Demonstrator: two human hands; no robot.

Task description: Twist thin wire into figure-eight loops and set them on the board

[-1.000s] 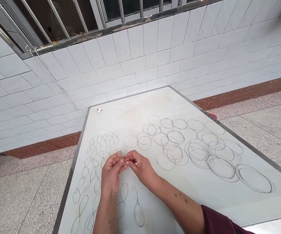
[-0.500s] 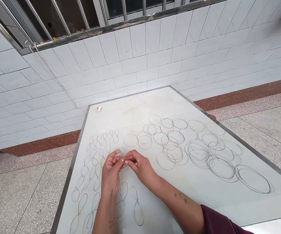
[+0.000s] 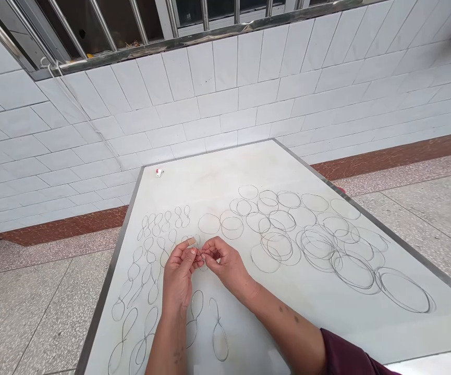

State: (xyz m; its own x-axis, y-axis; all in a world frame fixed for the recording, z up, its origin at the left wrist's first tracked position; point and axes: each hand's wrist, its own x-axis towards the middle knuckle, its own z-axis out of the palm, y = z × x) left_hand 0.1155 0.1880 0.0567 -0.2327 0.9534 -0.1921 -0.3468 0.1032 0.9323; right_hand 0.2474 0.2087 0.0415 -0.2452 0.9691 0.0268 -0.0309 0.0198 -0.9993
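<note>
End of the wire loop (image 3: 196, 241) hidden among the fingers (image 3: 210, 249); the red-and-white object (image 3: 159, 172) too small to identify.

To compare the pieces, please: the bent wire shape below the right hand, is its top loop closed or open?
Open: this wire piece has one closed lower loop, but above the crossing only a thin tail curves up, forming no upper loop.

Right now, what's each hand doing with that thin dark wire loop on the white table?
Left hand: closed, pinching the thin dark wire loop between thumb and fingertips.
Right hand: closed, pinching the same loop at its fingertips.
</note>
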